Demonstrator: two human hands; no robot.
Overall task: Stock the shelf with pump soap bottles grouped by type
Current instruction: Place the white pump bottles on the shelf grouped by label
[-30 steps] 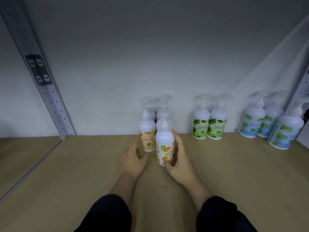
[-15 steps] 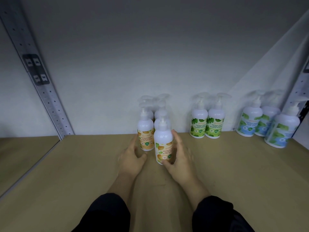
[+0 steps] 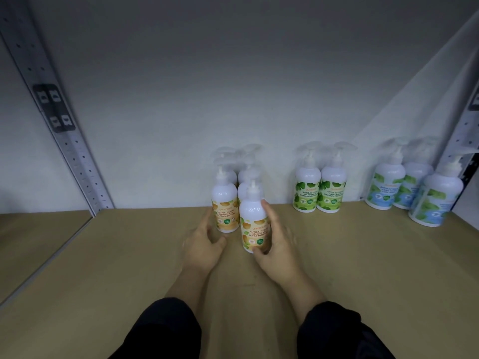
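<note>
On the tan shelf [image 3: 103, 268] the right hand [image 3: 278, 244] wraps the front orange bottle [image 3: 254, 224] from its right side: the thumb lies across the base of the label and the fingers curve up along the far side, so the hand grips the bottle. This bottle stands upright on the shelf board, the nearest of its cluster.

The left hand [image 3: 203, 242] sits just left of it, blurred. Its fingers reach along the left side of the second orange bottle [image 3: 225, 207], and the thumb points toward the front one. Whether the fingers truly press that bottle or only lie beside it cannot be told. They look loosely spread and not clenched.

Behind these two stand two more orange bottles [image 3: 246, 177], mostly hidden, close to the back wall [image 3: 233, 86]. The four make a tight block near the middle of the shelf.

To the right, apart from that block, two green bottles [image 3: 320, 191] stand side by side, touching, against the wall. Farther right, three blue bottles [image 3: 414, 187] gather near the right upright [image 3: 464, 141], the nearest one set forward of the other two.

A perforated left upright [image 3: 59, 130] slants up the wall at the shelf's left end. Dark sleeves [image 3: 166, 330] cover both forearms at the bottom of the view.
</note>
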